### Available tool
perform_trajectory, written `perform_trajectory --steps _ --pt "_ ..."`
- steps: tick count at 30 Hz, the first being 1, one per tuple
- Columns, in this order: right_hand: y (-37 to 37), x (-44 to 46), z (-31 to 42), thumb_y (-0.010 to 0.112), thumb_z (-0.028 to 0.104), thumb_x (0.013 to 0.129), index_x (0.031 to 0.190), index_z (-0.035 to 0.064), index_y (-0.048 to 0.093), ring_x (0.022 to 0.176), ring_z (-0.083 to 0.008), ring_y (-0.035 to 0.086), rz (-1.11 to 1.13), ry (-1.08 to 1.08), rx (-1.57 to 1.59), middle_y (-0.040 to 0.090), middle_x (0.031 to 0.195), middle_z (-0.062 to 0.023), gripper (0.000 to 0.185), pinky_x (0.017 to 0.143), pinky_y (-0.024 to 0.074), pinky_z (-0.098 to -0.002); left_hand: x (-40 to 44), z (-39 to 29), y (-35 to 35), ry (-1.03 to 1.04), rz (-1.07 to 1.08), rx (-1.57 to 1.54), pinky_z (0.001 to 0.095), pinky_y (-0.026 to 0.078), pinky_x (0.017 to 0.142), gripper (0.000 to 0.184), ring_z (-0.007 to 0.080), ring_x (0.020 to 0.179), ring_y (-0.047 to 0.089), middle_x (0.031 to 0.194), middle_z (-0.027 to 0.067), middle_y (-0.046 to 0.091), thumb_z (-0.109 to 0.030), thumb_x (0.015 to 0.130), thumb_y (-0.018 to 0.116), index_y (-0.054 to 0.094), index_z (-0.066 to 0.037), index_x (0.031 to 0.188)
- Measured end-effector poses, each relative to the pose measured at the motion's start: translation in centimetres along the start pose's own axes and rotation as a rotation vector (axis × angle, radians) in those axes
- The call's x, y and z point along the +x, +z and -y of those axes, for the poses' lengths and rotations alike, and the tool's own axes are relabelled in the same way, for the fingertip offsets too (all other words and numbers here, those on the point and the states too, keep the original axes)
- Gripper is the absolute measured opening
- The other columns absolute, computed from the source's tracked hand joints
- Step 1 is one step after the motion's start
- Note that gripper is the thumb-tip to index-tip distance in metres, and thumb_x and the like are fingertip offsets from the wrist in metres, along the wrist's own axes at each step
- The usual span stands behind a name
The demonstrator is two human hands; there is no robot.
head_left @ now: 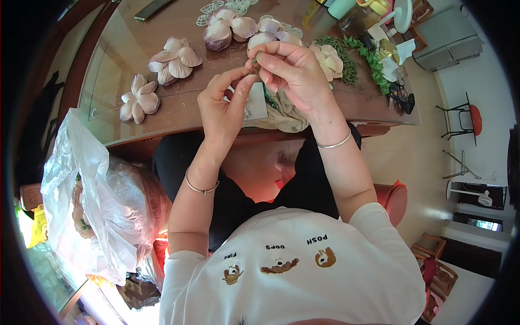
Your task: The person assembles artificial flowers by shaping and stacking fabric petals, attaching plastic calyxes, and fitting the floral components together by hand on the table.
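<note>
My left hand (223, 105) and my right hand (297, 73) meet above the front edge of the table, fingertips pinched close together. Between them is a small, thin, greenish-brown piece, too small to name. Just below the hands lie a pale card (255, 103) and a crumpled beige cloth (287, 116). Beyond the fingers are purple-white artificial flowers, one (228, 28) at the back and another (273, 31) partly hidden by my right hand. Further left are two more, a larger flower (176, 60) and a smaller one (140, 99). A cream flower (327, 62) sits right of my right hand.
Green artificial foliage (374, 62) spreads along the table's right side, near keys or small black items (401, 97). Jars (360, 19) stand at the back right. A dark phone-like object (153, 10) lies at the far left. A large clear plastic bag (103, 200) hangs beside my left leg.
</note>
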State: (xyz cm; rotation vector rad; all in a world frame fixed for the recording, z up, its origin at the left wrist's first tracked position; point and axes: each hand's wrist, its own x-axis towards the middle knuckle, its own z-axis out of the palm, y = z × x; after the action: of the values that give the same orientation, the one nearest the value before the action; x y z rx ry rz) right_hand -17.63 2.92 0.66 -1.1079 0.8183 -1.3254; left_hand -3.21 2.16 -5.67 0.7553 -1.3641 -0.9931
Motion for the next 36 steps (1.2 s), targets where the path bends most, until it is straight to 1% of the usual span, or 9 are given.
perform_trajectory --steps 10,14,15,19,24,26,27,29,36 --pt "0.1 0.0 0.3 0.059 0.005 0.09 0.1 -0.0034 0.066 0.056 -0.0055 0.05 0.024 -0.001 -0.018 0.067 0.088 -0.0124 0.014 0.046 0.037 -0.0148 -0.1 0.4 0.1 -0.001 -0.026 -0.043 0.0215 0.036 0.057 0.018 0.0094 0.063 0.045 0.074 0.0019 0.06 -0.007 0.083 0.07 0.071 -0.003 0.101" --pt "0.2 -0.1 0.8 0.06 0.004 0.09 0.1 -0.0012 0.067 0.058 -0.006 0.051 0.041 -0.128 -0.34 0.067 0.088 -0.0099 0.014 0.049 0.0398 -0.016 -0.1 0.2 0.0 0.003 -0.014 0.017 0.0215 0.037 0.057 0.018 0.0092 0.064 0.046 0.075 0.0025 0.062 -0.007 0.083 0.071 0.071 -0.003 0.1" --pt "0.2 -0.2 0.8 0.06 0.004 0.09 0.1 -0.0012 0.067 0.058 -0.006 0.051 0.043 -0.128 -0.34 0.067 0.088 -0.0099 0.014 0.049 0.0398 -0.016 -0.1 0.2 0.0 0.003 -0.016 0.018 0.0215 0.037 0.057 0.018 0.0092 0.064 0.046 0.075 0.0025 0.062 -0.007 0.083 0.071 0.071 -0.003 0.1" --pt "-0.1 -0.7 0.4 0.062 0.004 0.087 0.1 0.0012 0.068 0.062 -0.0077 0.054 0.066 -0.252 -0.736 0.067 0.088 -0.0062 0.014 0.054 0.0429 -0.018 -0.2 0.3 0.0 -0.003 -0.017 0.004 0.0207 0.038 0.059 0.018 0.0091 0.065 0.048 0.078 0.0031 0.064 -0.008 0.081 0.072 0.071 -0.002 0.098" --pt "-1.3 -0.8 -0.1 0.063 0.003 0.085 0.101 0.0018 0.068 0.065 -0.0095 0.056 0.016 -0.384 -0.939 0.066 0.087 -0.0034 0.016 0.058 0.0442 -0.0193 -0.6 1.1 -0.6 -0.034 0.007 -0.009 0.0195 0.04 0.062 0.018 0.0081 0.067 0.05 0.081 0.0033 0.066 -0.009 0.081 0.072 0.07 -0.001 0.097" --pt "-2.4 -1.4 0.5 0.063 0.003 0.085 0.1 0.0003 0.068 0.065 -0.0103 0.055 -0.09 -0.268 -0.843 0.065 0.085 -0.0019 0.016 0.058 0.0436 -0.0209 -0.7 1.2 -1.0 -0.057 0.018 -0.019 0.0193 0.04 0.062 0.018 0.0079 0.068 0.05 0.081 0.0031 0.066 -0.01 0.082 0.072 0.07 0.0 0.097" --pt "-3.6 -1.7 0.7 0.063 0.003 0.085 0.1 0.0003 0.068 0.065 -0.0103 0.055 -0.096 -0.266 -0.84 0.065 0.085 -0.0019 0.016 0.058 0.0436 -0.0209 -0.7 1.2 -1.2 -0.076 0.022 -0.028 0.0191 0.04 0.063 0.018 0.0077 0.068 0.051 0.081 0.0029 0.066 -0.01 0.082 0.071 0.07 0.0 0.097" --pt "-6.4 -2.6 0.7 0.063 0.002 0.084 0.1 -0.0001 0.068 0.063 -0.0114 0.053 -0.251 -0.302 -1.068 0.065 0.084 -0.0031 0.017 0.057 0.043 -0.0234 -0.6 1.2 -1.5 -0.113 0.029 -0.05 0.0187 0.041 0.064 0.018 0.0073 0.07 0.052 0.081 0.0024 0.066 -0.012 0.083 0.071 0.07 0.0 0.097" --pt "-9.6 -5.4 -0.5 0.063 0.001 0.081 0.095 0.0005 0.068 0.061 -0.0136 0.052 -0.244 -0.268 -1.283 0.064 0.081 -0.0039 0.014 0.057 0.0419 -0.0256 -0.9 1.3 -1.4 -0.149 0.056 -0.085 0.0184 0.041 0.065 0.018 0.007 0.072 0.053 0.08 0.0018 0.065 -0.014 0.087 0.068 0.07 0.001 0.096"
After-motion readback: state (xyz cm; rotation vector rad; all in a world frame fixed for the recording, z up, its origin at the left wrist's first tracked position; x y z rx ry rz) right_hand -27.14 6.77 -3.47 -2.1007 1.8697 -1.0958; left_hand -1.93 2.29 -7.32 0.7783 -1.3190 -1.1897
